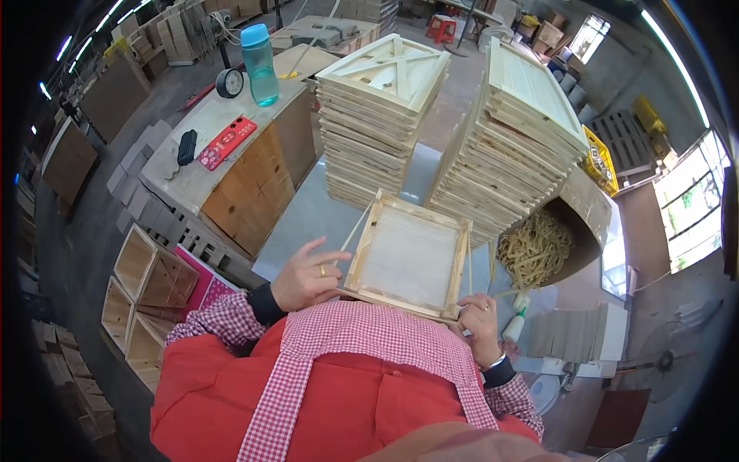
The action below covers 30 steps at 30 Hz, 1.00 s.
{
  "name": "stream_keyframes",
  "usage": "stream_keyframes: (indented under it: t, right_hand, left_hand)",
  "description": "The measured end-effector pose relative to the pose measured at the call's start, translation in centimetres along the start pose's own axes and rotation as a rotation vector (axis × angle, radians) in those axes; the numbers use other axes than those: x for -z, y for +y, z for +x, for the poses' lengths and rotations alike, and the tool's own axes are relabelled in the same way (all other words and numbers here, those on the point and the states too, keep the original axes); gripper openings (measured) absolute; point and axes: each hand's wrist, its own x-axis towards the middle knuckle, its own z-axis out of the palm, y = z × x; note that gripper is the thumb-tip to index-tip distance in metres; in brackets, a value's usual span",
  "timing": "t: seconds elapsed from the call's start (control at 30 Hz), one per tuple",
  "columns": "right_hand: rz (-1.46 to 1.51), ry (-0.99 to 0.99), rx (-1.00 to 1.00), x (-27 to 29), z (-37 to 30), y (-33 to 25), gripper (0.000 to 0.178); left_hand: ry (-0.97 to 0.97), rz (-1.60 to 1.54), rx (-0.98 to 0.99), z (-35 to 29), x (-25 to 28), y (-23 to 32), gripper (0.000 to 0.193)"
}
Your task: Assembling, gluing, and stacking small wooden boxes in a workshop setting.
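In the middle of the frame, I hold a shallow wooden tray (410, 256) against my chest. My left hand (306, 277) grips its left edge, thumb and fingers spread along the rim. My right hand (479, 319) pinches the lower right corner together with a thin wooden strip (469, 266). Above the tray stand two tall stacks of trays (382, 115). A glue bottle (515, 323) lies just right of my right hand, and a blue water bottle (260, 65) stands at upper left.
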Motion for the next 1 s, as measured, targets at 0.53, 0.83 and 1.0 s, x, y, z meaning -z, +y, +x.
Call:
stream_keyframes:
  t: [0.53,0.83,1.0]
  right_hand:
    - [0.180,-0.106,-0.097,1.6,1.4,3.9,0.031]
    - [0.411,0.318,-0.845,-4.4,-0.8,-4.3,0.012]
    - [0.786,0.671,-0.955,-5.1,1.5,-3.9,0.022]
  left_hand:
    - [0.204,-0.420,0.340,3.0,-1.4,-2.0,0.048]
    - [0.278,-1.248,0.703,9.3,-7.4,-10.9,0.035]
    - [0.223,-0.920,0.772,10.5,-7.5,-11.6,0.038]
